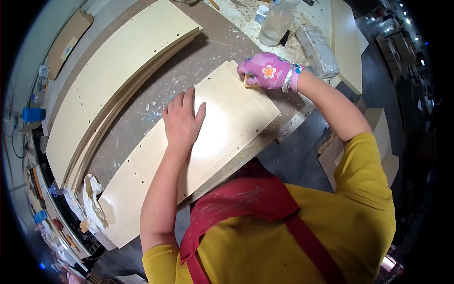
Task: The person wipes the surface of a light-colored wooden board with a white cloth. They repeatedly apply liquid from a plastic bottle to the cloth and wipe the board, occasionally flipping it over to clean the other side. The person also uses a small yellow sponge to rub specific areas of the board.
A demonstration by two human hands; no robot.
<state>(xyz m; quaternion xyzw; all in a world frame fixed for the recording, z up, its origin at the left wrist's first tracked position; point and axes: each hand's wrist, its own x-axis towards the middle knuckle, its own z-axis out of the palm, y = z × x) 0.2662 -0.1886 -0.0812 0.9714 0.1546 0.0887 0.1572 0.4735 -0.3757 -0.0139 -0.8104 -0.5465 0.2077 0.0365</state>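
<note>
Pale drilled panel (222,113), just right of stacked curved boards (118,61), lying on the paint-specked workbench (142,120); under the left hand (182,118), laid palm-down with thumb spread; farther right, at its upper corner, beside the gloved right hand (267,71), curled round a tan piece (249,82) (mostly hidden).

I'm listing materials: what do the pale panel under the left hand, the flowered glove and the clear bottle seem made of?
Pale panel: probably wood or veneered board, smooth and slightly glossy, given its faint grain lines and sheen.
Flowered glove: fabric or rubber, since it bends; surface detail is too small to settle which.
Clear bottle: likely plastic, possibly glass; smooth, with see-through walls.
</note>
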